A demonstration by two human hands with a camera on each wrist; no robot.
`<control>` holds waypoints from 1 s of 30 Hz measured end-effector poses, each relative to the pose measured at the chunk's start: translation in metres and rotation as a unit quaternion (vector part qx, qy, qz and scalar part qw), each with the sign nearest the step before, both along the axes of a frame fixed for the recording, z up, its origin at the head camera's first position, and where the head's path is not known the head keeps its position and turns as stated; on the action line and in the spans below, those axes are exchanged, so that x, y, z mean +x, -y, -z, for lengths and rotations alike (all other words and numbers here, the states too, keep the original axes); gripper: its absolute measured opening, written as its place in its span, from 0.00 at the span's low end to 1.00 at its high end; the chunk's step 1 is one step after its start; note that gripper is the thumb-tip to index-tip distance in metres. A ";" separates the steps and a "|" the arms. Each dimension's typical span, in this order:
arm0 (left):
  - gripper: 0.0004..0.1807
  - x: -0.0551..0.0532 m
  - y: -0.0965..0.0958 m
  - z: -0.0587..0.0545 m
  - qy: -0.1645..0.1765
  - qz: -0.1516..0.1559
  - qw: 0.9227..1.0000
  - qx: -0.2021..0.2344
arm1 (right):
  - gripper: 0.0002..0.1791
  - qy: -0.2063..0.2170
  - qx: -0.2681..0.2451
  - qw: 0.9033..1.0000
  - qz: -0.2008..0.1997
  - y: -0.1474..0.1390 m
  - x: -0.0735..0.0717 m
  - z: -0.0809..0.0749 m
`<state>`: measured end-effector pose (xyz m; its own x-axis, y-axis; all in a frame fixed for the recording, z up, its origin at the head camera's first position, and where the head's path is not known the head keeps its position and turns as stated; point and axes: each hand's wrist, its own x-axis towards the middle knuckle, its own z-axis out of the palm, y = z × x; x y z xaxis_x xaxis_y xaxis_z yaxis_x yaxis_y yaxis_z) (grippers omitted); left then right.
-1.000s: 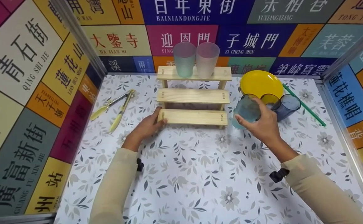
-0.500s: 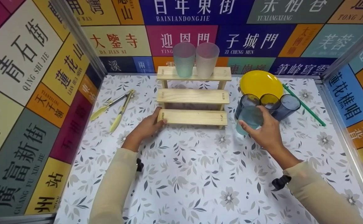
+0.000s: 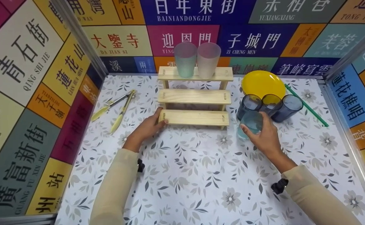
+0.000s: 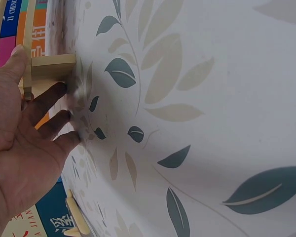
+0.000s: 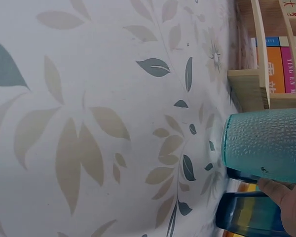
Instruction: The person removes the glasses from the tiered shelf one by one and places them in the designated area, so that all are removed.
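Note:
My left hand (image 3: 148, 126) grips the left end of the lowest board of a three-tier wooden shelf (image 3: 195, 117). In the left wrist view, the thumb lies on the shelf's board (image 4: 52, 61) and the other fingers reach beneath it. My right hand (image 3: 266, 134) holds a translucent teal cup (image 3: 250, 124), thumb on its near left side and fingers on its right. The cup's pebbled wall (image 5: 266, 143) shows in the right wrist view, its base close to the cloth. It stands right in front of a dark blue cup (image 3: 248, 104) and partly hides it.
Two frosted cups, one greenish (image 3: 185, 64) and one clear (image 3: 208, 64), stand on the top tier. More dark blue cups (image 3: 290, 107) are at the right, by a yellow plate (image 3: 262, 82) and a thin green stick (image 3: 309, 107). Tongs (image 3: 122, 113) lie left of the shelf.
My right hand has brought the teal cup nearer to me and lower, uncovering the leftmost dark blue cup behind it. The left hand and the shelf have stayed put.

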<state>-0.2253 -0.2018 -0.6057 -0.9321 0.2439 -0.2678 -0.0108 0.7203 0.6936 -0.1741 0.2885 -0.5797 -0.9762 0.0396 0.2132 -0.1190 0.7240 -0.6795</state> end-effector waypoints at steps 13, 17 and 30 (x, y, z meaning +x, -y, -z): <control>0.48 -0.001 0.002 0.002 0.000 0.003 1.000 0.005 | 0.54 0.026 0.003 1.000 0.000 -0.001 0.000 0.007; 0.48 -0.001 0.002 0.002 0.004 0.002 1.000 0.005 | 0.55 0.026 0.001 1.000 0.000 -0.001 0.000 0.008; 0.48 -0.002 0.002 0.003 0.005 -0.001 1.000 0.003 | 0.54 0.016 -0.005 1.000 0.007 0.000 -0.001 0.008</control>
<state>-0.2276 -0.2034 -0.6088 -0.9294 0.2441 -0.2767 -0.0193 0.7166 0.6972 -0.1750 0.2881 -0.5877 -0.9820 0.0558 0.1805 -0.0860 0.7186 -0.6901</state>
